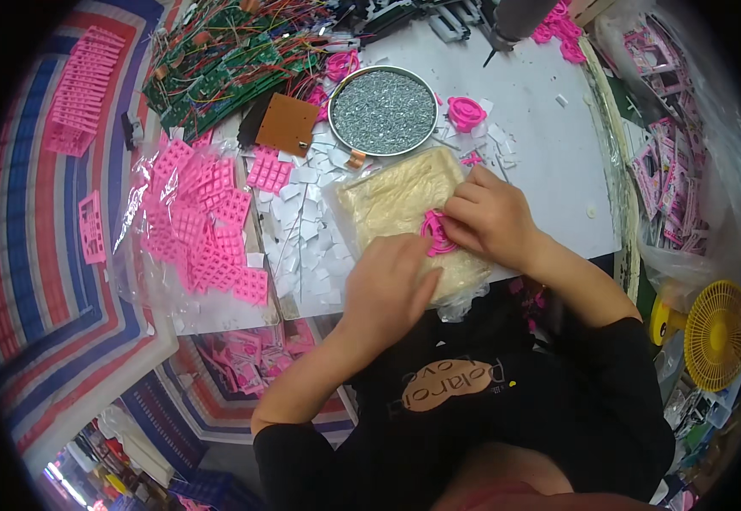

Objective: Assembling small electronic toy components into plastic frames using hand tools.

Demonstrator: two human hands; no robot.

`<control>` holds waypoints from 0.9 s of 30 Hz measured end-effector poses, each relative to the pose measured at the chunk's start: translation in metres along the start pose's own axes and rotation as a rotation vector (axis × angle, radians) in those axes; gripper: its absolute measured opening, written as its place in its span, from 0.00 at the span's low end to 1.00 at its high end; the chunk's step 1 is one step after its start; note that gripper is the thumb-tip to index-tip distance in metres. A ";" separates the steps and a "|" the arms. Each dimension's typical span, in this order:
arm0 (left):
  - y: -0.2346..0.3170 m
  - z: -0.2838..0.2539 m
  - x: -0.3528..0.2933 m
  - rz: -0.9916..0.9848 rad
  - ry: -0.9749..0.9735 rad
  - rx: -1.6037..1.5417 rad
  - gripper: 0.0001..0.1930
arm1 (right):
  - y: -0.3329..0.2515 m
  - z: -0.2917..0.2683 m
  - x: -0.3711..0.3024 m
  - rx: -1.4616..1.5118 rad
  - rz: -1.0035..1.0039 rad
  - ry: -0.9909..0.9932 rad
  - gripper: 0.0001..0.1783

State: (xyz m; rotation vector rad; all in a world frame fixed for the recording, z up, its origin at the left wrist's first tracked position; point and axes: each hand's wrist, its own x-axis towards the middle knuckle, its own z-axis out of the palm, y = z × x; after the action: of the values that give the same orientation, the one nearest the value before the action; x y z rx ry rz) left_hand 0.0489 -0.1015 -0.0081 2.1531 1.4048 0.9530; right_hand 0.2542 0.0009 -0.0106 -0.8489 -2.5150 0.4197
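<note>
A small pink plastic part [438,233] with rounded openings rests on a cream-coloured pad [396,192] wrapped in clear film. My right hand [491,217] grips it from the right, its fingers bent and closed on the edge. My left hand [385,285] lies over the near left of the pad, with its fingertips at the part's lower left. The left thumb stands apart from the fingers, and slight blur hides whether they grip the part. Just beyond the pad stands a round tin [383,111] full of small silvery screws.
Pink keypad pieces [208,217] fill a clear bag at left. Green circuit boards [234,68] with wires pile up behind, near a brown square board [287,124]. White paper bits [302,221] lie scattered. An electric screwdriver [511,25] hangs at the back. At right is a yellow fan [718,335].
</note>
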 end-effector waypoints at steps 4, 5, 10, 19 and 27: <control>0.003 0.010 -0.007 0.042 -0.136 0.225 0.23 | -0.003 0.001 0.007 -0.132 0.041 -0.142 0.08; 0.000 0.012 -0.011 0.054 -0.136 0.264 0.24 | -0.007 0.000 0.012 -0.131 0.062 -0.160 0.08; -0.002 0.005 -0.010 0.043 -0.314 0.265 0.29 | -0.009 -0.002 0.024 -0.068 0.173 -0.301 0.07; -0.177 -0.253 0.014 -0.351 0.915 0.246 0.12 | -0.016 -0.011 0.026 -0.057 0.183 -0.297 0.07; -0.407 -0.391 -0.144 -1.090 0.216 1.062 0.32 | -0.013 -0.008 0.024 0.027 0.166 -0.334 0.07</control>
State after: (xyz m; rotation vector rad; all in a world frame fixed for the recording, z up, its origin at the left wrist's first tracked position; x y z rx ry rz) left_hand -0.5314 -0.0769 -0.0489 1.2421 3.1192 -0.0636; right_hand 0.2349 0.0076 0.0091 -1.0566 -2.7391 0.7003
